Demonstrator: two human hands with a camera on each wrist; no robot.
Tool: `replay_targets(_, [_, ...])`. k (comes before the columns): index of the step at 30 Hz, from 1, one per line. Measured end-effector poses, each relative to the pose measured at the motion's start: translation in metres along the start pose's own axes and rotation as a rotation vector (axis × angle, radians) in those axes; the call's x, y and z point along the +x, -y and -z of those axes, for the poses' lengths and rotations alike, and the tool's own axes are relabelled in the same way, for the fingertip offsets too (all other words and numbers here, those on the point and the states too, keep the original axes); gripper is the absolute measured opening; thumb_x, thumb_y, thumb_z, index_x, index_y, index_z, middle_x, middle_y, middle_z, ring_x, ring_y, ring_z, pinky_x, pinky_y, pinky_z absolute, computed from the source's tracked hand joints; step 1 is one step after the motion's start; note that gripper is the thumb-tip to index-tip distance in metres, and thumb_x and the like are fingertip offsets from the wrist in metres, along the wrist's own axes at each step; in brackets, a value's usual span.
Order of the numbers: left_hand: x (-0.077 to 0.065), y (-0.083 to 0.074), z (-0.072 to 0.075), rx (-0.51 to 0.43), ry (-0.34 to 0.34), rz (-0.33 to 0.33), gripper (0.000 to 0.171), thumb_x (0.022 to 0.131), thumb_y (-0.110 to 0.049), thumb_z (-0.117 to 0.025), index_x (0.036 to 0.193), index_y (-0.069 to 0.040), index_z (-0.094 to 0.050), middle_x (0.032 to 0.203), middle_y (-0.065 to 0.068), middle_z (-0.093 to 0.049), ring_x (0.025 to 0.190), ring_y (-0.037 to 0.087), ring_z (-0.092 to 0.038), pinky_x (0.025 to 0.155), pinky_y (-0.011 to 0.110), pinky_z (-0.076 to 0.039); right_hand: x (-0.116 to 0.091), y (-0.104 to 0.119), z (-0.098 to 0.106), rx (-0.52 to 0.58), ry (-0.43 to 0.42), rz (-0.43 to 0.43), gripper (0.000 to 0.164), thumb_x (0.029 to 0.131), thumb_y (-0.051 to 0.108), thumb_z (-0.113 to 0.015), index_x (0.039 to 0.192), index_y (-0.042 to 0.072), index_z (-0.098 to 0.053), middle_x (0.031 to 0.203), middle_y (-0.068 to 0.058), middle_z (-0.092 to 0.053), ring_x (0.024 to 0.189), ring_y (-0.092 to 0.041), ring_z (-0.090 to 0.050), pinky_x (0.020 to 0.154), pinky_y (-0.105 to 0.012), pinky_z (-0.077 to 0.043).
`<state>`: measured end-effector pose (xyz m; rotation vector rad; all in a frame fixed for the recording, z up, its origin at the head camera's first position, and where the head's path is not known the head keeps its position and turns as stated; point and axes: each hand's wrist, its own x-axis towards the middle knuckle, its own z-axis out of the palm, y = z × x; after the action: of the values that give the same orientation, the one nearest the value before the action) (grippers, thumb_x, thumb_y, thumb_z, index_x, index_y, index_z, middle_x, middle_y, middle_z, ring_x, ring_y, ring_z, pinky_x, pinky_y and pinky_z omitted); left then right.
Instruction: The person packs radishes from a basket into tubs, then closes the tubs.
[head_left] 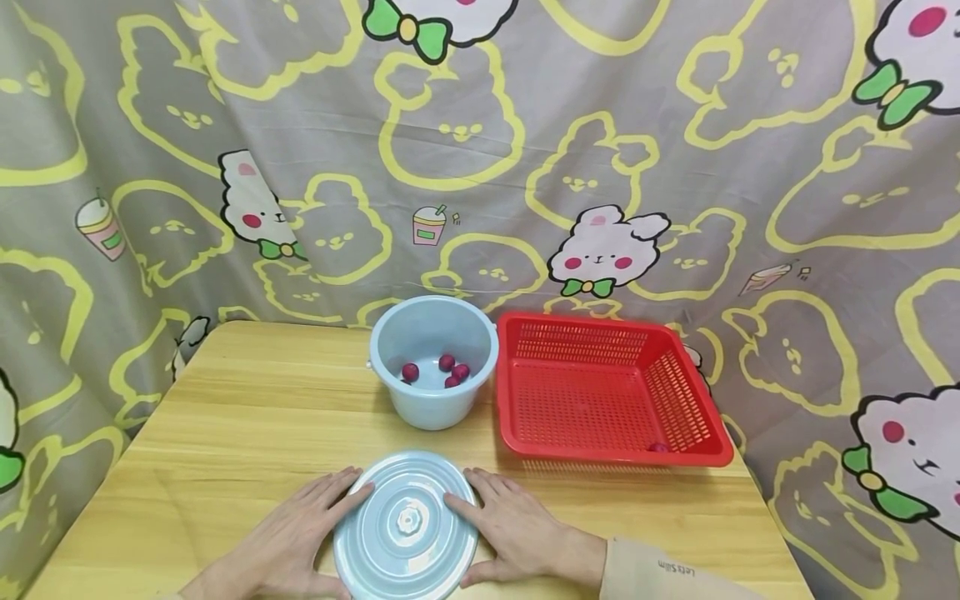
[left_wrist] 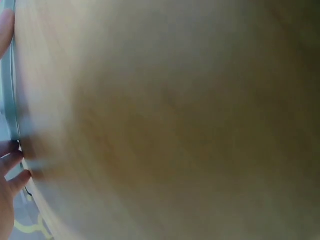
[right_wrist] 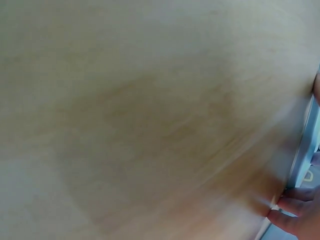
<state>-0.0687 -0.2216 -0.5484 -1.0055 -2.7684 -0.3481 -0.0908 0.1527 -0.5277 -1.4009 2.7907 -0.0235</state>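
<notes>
A round light-blue lid (head_left: 405,562) with a small central knob lies at the front of the wooden table. My left hand (head_left: 288,537) holds its left side, index finger over the rim and thumb near the lower edge. On the opposite side, my right hand (head_left: 521,533) holds the lid the same way. In the left wrist view, fingers (left_wrist: 19,181) touch the tabletop beside the lid's rim (left_wrist: 9,95). The right wrist view shows fingers (right_wrist: 285,221) low at the lid's edge (right_wrist: 302,155). Beyond the lid stands a light-blue bucket (head_left: 431,410) with several small dark-red balls (head_left: 410,372) inside.
Right of the bucket sits a red slotted plastic basket (head_left: 585,408), with a dark-red ball (head_left: 657,447) in its near right corner. The wooden table (head_left: 247,417) meets a patterned grey curtain (head_left: 322,125) behind and at the sides.
</notes>
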Motion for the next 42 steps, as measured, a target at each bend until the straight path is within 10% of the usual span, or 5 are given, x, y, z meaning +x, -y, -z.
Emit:
replay_targets(20, [-0.006, 0.001, 0.004, -0.071, -0.044, 0.015, 0.124, 0.054, -0.09, -0.081, 0.159, -0.033, -0.048, 0.159, 0.009, -0.055, 0.136, 0.031, -0.06, 0.099, 0.053, -0.055, -0.002, -0.002, 0.008, 0.28, -0.037, -0.053, 0.097, 0.079, 0.081, -0.072, 0.159, 0.032, -0.047, 0.164, -0.011, -0.043, 0.148, -0.028, -0.049, 0.118, -0.052, -0.048])
replay_targets(36, [-0.006, -0.009, 0.038, -0.124, -0.08, 0.018, 0.127, 0.052, -0.083, -0.088, 0.16, -0.03, -0.046, 0.166, 0.007, -0.046, 0.14, 0.028, -0.052, 0.097, 0.062, -0.057, -0.012, 0.003, 0.028, 0.347, -0.168, -0.072, 0.103, 0.069, 0.078, -0.082, 0.157, 0.037, -0.047, 0.166, -0.007, -0.041, 0.146, -0.026, -0.051, 0.112, -0.053, -0.053])
replay_targets(42, [0.001, -0.011, 0.055, -0.101, -0.187, -0.069, 0.128, 0.053, -0.085, -0.087, 0.157, -0.019, -0.052, 0.165, 0.01, -0.047, 0.143, 0.026, -0.05, 0.129, 0.032, -0.032, -0.013, 0.005, 0.043, 0.347, -0.238, -0.052, 0.107, 0.064, 0.072, -0.089, 0.157, 0.035, -0.048, 0.165, -0.006, -0.041, 0.144, -0.025, -0.052, 0.11, -0.051, -0.055])
